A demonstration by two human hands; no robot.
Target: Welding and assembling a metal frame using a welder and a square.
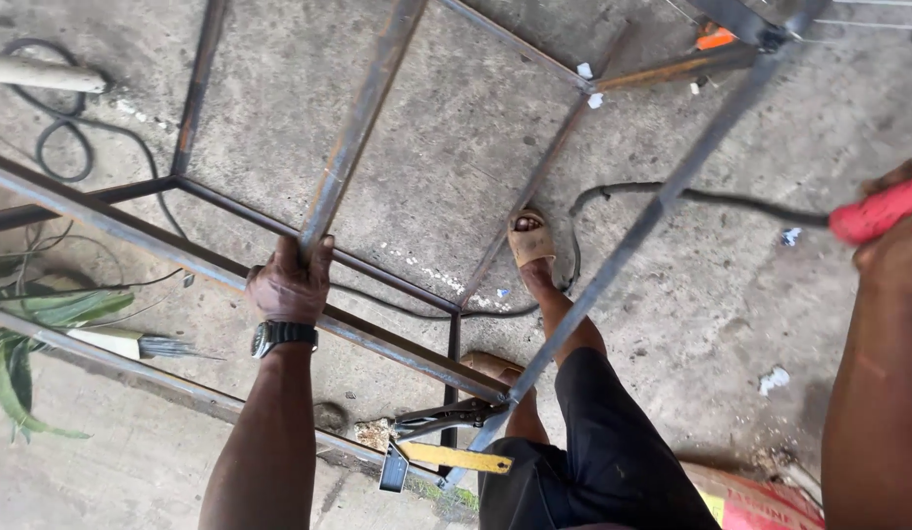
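Note:
My left hand (291, 285), with a watch on its wrist, is closed around a rusty square steel bar (358, 128) where it meets the top rail of a welded steel frame (112, 221). My right hand (892, 240) at the right edge grips a red handle (878, 211) with a black cable (730, 201) running from it across the floor. A locking clamp (446, 417) sits at the frame's near corner, beside a yellow-handled tool (456, 457).
Concrete floor (456, 147) lies under the frame. My sandalled foot (530, 240) and leg in dark shorts stand inside it. A coiled black cable (63, 147) lies at far left, green leaves (24, 324) and a brush (132, 344) at left, a red box (760, 501) at bottom right.

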